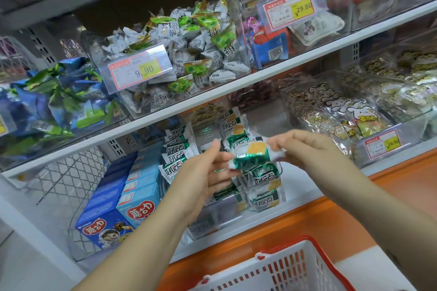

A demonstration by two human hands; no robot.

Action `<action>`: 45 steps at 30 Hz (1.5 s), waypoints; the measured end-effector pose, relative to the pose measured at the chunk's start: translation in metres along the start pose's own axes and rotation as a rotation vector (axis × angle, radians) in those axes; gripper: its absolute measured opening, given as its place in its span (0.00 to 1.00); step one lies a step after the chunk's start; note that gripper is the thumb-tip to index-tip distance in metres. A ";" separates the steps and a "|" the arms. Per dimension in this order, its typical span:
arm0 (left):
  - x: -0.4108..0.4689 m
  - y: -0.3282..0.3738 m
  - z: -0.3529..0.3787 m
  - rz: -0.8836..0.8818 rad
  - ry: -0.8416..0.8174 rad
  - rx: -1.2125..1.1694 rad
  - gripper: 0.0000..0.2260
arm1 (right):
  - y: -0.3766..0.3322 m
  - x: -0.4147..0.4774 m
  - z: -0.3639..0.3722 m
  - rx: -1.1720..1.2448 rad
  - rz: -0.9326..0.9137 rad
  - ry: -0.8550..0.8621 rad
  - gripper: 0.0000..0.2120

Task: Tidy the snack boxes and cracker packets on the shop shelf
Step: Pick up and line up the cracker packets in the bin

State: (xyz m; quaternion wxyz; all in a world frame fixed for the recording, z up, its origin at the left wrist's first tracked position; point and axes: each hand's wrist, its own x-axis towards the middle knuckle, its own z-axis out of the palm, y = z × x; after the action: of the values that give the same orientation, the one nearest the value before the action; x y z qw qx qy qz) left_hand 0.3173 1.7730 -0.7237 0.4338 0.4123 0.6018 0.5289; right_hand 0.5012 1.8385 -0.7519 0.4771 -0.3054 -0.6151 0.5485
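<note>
Fingers point(277, 141) of the right hand point(305, 149) pinch the right end of one cracker packet point(251, 155). The left hand point(203, 172) grips the packet's left end, thumb up, fingers curled round the foil.

Packet: green and white foil with a yellow cracker picture on its face. It is held roughly level between both hands, in the air, in front of the lower shelf point(305, 184).

Just behind and below it is a clear bin point(227, 215) with more of the same packets. Some stand in a row along the bin's left side; others lie loose toward the front.

Left of the bin are the blue snack boxes point(139, 196), packed in two rows in a clear tray point(73, 238), printed faces toward the camera. The front dark-blue box shows a cartoon figure.

Right of the bin, same shelf: clear bags with a rabbit print point(350, 111), and a price tag reading 16.80 point(383, 144) on their container.

Upper shelf point(212, 99): a clear bin of small green and white wrapped sweets point(189, 54) with a tag reading 9.90 point(139, 71). Blue and green packets point(59, 101) sit to its left. A tag reading 29.80 point(290, 9) is on the bin to its right.

Bottom of the view: white plastic basket point(283, 271) with a red rim, below the right forearm.
</note>
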 end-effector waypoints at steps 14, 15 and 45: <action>0.029 -0.018 -0.001 0.684 -0.020 0.999 0.26 | 0.021 0.012 0.017 -0.084 -0.015 0.058 0.12; 0.034 -0.018 -0.002 0.697 0.004 1.054 0.26 | 0.023 0.014 0.015 -0.098 -0.022 0.065 0.12; 0.057 -0.002 -0.022 0.157 -0.258 1.308 0.03 | 0.042 0.022 0.004 -0.597 -0.034 0.013 0.09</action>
State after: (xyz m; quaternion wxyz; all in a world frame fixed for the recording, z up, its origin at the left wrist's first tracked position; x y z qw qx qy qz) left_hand 0.2802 1.8207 -0.7292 0.1235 0.6928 0.7097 0.0318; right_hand 0.4831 1.8659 -0.7870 0.3793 -0.4255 -0.7509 0.3335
